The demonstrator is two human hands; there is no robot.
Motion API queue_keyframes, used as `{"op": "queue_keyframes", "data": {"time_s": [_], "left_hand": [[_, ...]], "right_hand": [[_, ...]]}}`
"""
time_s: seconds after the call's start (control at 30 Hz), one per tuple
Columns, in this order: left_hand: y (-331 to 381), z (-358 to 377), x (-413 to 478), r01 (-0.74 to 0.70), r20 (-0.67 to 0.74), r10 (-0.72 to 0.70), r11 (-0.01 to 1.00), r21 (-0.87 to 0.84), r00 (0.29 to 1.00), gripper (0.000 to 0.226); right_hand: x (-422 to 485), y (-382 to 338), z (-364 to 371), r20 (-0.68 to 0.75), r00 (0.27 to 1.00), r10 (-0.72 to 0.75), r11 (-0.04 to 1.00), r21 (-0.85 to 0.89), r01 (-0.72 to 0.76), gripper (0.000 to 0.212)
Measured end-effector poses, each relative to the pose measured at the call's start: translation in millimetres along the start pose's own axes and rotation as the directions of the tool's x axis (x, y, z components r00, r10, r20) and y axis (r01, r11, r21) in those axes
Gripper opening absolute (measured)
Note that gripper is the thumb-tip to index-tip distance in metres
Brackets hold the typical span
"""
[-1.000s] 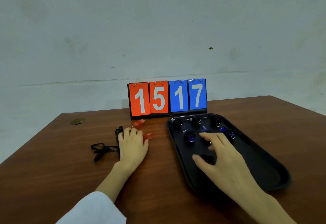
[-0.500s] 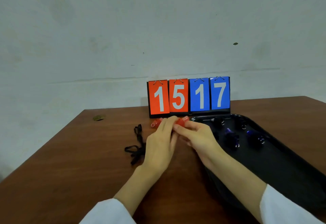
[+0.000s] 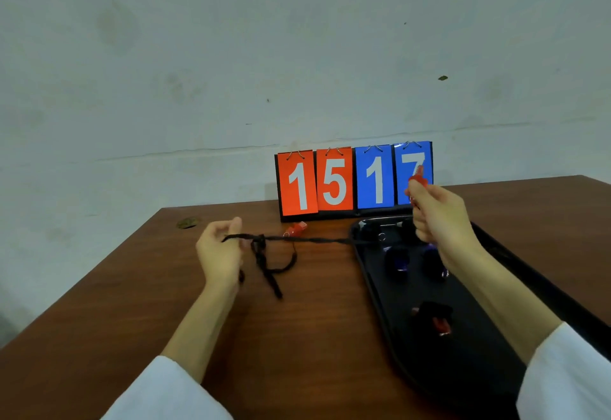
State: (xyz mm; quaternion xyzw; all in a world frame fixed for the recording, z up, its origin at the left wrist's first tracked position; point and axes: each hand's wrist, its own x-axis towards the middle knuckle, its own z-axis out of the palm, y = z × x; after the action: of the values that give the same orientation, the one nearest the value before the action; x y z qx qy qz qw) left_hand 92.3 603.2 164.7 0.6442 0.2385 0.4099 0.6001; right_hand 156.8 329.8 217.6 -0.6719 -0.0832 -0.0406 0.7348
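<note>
My right grip (image 3: pixel 436 218) clasps a red whistle (image 3: pixel 417 179) above the tray (image 3: pixel 370 287) | my left grip (image 3: pixel 220 251) pinches the black lanyard (image 3: pixel 314 240) taut over the counter (image 3: pixel 297 353) | cord seemingly attached; second red whistle (image 3: pixel 295 229) lies unstrung.

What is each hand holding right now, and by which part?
The left hand pinches the black cord near its left end. The right hand grips a red whistle by its lower part, with the top showing above the fingers.
</note>
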Motion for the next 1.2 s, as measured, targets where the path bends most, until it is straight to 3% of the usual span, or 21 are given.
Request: {"op": "queue_keyframes", "data": {"time_s": [0.07,0.1,0.17,0.23,0.3,0.4,0.47,0.53,0.57,0.63,0.7,0.77,0.93,1.03,1.13,1.2], "left_hand": [[-3,-5,8,0.115,-0.023,-0.117,0.992,-0.056,0.993,0.017],[-6,-8,11,0.131,-0.027,-0.131,0.991,-0.007,0.991,0.015],[-9,-13,15,0.079,0.016,-0.088,0.95,0.303,0.996,0.012],[-4,-14,13,-0.036,0.182,-0.102,0.776,0.629,0.978,0.034],[4,-7,10,-0.209,0.413,-0.159,0.671,0.712,0.897,0.061],[24,7,-9,-0.445,0.695,-0.132,0.681,0.582,0.707,0.076],[35,17,-32,-0.388,0.774,-0.019,0.858,0.338,0.633,0.061],[39,27,-59,-0.079,0.748,0.041,0.997,0.016,0.662,0.034],[41,33,-73,0.133,0.767,0.009,0.984,-0.122,0.641,0.029],[37,44,-93,0.463,0.843,-0.048,0.851,-0.245,0.535,0.04],[36,47,-104,0.559,0.892,-0.082,0.804,-0.204,0.444,0.043],[35,47,-105,0.507,0.912,-0.068,0.846,-0.162,0.405,0.038],[37,43,-99,0.325,0.902,-0.05,0.94,-0.102,0.429,0.029],[35,41,-94,0.17,0.919,-0.076,0.985,0.01,0.386,0.03],[38,31,-78,0.22,0.928,-0.13,0.974,0.054,0.35,0.027],[38,22,-59,0.241,0.905,-0.162,0.968,0.068,0.394,0.017]], "right_hand": [[1,7,-1,-0.008,0.999,-0.044,0.981,-0.191,0.042,0.03],[1,10,1,-0.01,0.997,-0.076,0.956,-0.286,0.07,0.032],[-1,13,4,-0.012,0.988,-0.155,0.894,-0.427,0.135,0.032],[-4,13,6,0.017,0.98,-0.196,0.87,-0.459,0.182,0.033],[-9,11,8,0.117,0.984,-0.137,0.925,-0.339,0.169,0.039],[-20,13,18,0.305,0.95,-0.065,0.958,-0.248,0.145,0.041],[-27,15,25,0.386,0.918,-0.089,0.94,-0.272,0.205,0.035],[-34,14,31,0.416,0.902,-0.117,0.954,-0.206,0.219,0.031],[-36,14,33,0.416,0.902,-0.12,0.969,-0.15,0.198,0.032],[-42,13,34,0.427,0.899,-0.095,0.991,-0.045,0.126,0.034],[-44,13,33,0.434,0.898,-0.071,0.997,0.018,0.07,0.033],[-40,15,29,0.41,0.911,-0.034,0.996,0.084,-0.001,0.034],[-29,16,22,0.361,0.927,0.103,0.947,0.25,-0.203,0.035],[-28,13,21,0.308,0.942,0.131,0.9,0.361,-0.243,0.026],[-25,7,18,0.276,0.954,0.115,0.84,0.486,-0.242,0.031],[-21,3,12,0.232,0.965,0.122,0.766,0.596,-0.24,0.032]]}}
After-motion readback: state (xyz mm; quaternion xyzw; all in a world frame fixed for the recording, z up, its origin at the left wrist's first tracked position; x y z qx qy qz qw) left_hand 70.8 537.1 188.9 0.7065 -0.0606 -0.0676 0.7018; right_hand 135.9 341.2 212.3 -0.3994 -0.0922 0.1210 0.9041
